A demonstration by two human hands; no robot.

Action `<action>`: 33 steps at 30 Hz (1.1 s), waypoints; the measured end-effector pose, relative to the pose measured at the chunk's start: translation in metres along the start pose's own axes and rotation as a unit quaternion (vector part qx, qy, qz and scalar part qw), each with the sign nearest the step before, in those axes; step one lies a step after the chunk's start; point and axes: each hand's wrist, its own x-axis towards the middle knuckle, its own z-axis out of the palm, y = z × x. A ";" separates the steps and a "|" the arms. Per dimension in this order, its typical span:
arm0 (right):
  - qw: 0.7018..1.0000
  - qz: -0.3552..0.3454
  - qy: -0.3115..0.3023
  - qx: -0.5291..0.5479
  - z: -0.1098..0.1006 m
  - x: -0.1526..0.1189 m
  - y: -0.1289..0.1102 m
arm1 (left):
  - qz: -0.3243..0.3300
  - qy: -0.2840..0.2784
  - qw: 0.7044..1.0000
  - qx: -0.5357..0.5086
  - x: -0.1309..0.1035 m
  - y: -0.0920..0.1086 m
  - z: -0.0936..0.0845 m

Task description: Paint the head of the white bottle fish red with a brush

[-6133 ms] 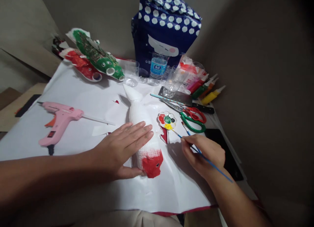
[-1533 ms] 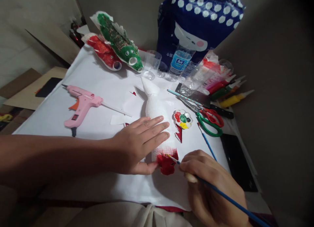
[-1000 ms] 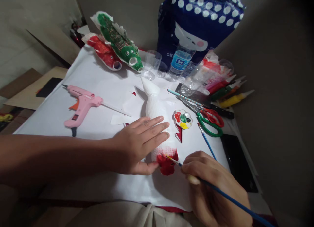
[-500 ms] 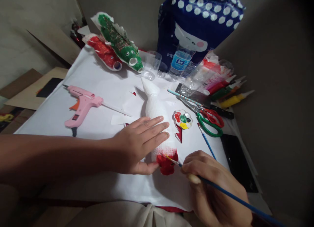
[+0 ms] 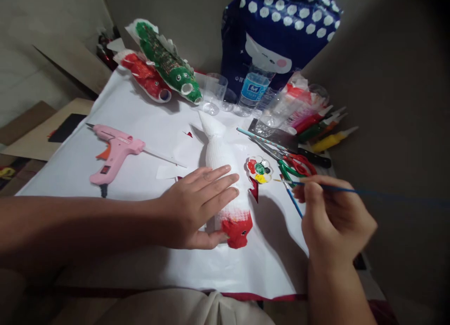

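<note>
A white fish-shaped craft piece (image 5: 221, 149) lies on the white-covered table, its head end painted red with a small dark eye. My left hand (image 5: 200, 205) rests across its body, fingers stretched out flat on top and thumb touching the left of the red head. My right hand (image 5: 337, 217) is closed on a thin blue paintbrush (image 5: 326, 187), held nearly level to the right of the fish. The brush tip is just right of a flower-shaped paint palette (image 5: 259, 169) with red, green, black, white and yellow paint. Beside the palette lies a dark red cut piece (image 5: 253, 190).
A pink glue gun (image 5: 114, 149) lies at left. Green (image 5: 168, 57) and red (image 5: 144, 76) fish stand behind, near clear cups (image 5: 214, 93) and a bottle (image 5: 253, 88). Scissors (image 5: 298, 165), a second brush (image 5: 292, 197) and paint tubes (image 5: 330, 139) are at right. A blue bag (image 5: 281, 34) stands behind.
My right hand has lifted the paintbrush off the red head and moved it up and right, beside the palette. The eye on the head now shows. My left hand stays on the fish.
</note>
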 end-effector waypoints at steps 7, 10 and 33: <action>0.988 0.018 -0.097 -0.118 0.011 0.012 0.021 | 0.000 -0.012 1.000 -0.005 -0.002 0.000 0.000; 0.984 0.014 -0.115 -0.136 0.013 0.013 0.017 | 0.002 -0.021 1.000 0.002 -0.002 0.000 0.000; 0.948 -0.145 -0.211 0.189 -0.001 -0.023 -0.043 | 0.003 -0.042 0.999 0.010 0.002 -0.001 0.002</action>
